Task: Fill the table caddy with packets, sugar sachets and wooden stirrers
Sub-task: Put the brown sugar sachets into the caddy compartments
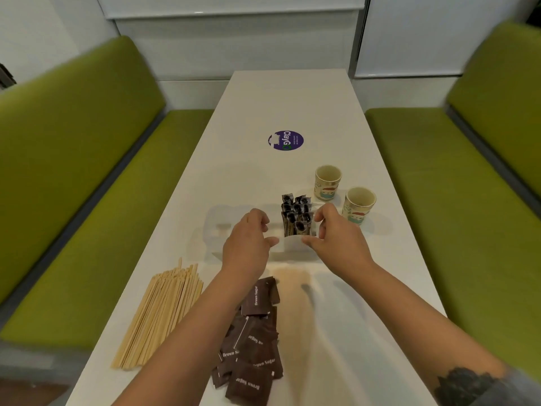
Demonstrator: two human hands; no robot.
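**Both hands at the caddy, dark packets already standing inside**

Your left hand (pixel 248 238) and right hand (pixel 336 232) reach over the white table caddy (pixel 216 230), which sits across the middle of the long white worktop (pixel 292 98). Between thumb and curled fingers, your two hands appear to pinch a small white piece (pixel 289 243) at the caddy's near wall; motion blur makes it hard to tell what that piece is or how firm each grip is.

A bunch of dark packets (pixel 295 215) stands upright in the caddy's right-hand compartment, just beyond your fingertips. The compartments toward the left edge look pale; their contents cannot be made out.

Nearer you, a heap of brown sugar sachets (pixel 254 347) lies loose on the worktop, under your left forearm. A fanned bundle of wooden stirrers (pixel 161 312) lies along the left edge, beside the sachets.

Two paper cups (pixel 328 181) stand upright near the right edge, just past the caddy. A round purple sticker (pixel 286 141) lies further up the centre line. Green benches (pixel 87 171) flank both long sides.
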